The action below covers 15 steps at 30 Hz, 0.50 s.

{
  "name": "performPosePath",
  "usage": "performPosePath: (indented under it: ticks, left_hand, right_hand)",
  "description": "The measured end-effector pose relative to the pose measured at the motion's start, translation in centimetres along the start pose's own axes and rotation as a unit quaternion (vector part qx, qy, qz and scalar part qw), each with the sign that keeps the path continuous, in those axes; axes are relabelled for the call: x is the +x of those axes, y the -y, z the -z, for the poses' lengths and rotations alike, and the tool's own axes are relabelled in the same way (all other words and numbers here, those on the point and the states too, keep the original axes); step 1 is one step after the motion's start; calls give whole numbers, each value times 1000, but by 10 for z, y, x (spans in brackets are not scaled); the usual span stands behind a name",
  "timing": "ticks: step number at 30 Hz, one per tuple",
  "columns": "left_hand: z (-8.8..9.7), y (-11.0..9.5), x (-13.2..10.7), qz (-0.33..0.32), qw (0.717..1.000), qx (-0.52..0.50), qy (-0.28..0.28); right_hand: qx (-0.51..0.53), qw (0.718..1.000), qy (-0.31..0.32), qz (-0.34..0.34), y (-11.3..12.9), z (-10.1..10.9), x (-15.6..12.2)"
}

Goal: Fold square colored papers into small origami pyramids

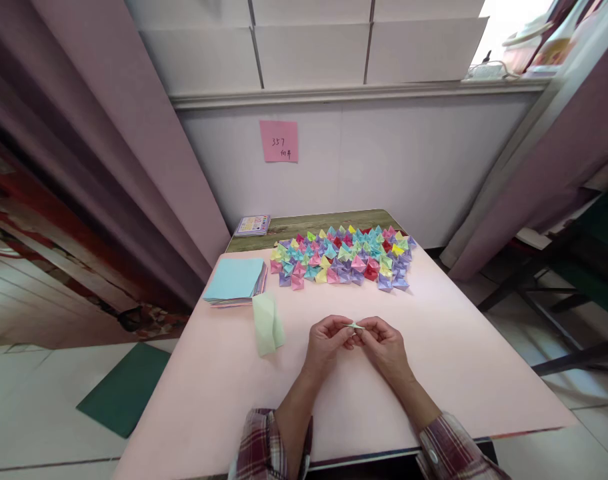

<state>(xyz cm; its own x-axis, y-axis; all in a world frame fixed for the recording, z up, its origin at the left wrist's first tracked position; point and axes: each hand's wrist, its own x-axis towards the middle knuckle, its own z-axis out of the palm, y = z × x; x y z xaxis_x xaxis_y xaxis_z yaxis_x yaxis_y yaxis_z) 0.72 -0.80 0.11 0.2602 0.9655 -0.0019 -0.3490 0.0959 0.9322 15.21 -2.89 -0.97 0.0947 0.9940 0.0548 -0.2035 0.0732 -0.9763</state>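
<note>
Between my fingertips is a small folded piece of pale green paper point(354, 326), mostly covered by the fingers. My left hand point(328, 341) pinches its left end, and my right hand point(385, 341) pinches the right end. Both hands are closed just above the pink table covering. To the left of my hands lies a creased light green sheet point(267, 325), partly folded up. Beyond them spreads a crowd of small folded paper shapes point(344, 255) in purple, pink, teal, yellow, red and green.
A stack of square paper point(237, 280), light blue on top, sits at the table's left. Behind it, a printed pack point(253, 225) rests on bare wood. A pink note point(279, 141) is stuck to the wall. A dark green mat point(127, 389) lies on the floor.
</note>
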Motion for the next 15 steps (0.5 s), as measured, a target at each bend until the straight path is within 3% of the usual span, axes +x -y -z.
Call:
performPosePath:
  ticks: [6, 15]
  left_hand:
    - [2, 2, 0, 0, 1000, 9, -21]
    - [0, 5, -1, 12, 999, 34, -35]
  right_hand:
    - [-8, 999, 6, 31, 2, -1, 1]
    - [-67, 997, 21, 24, 5, -2, -1]
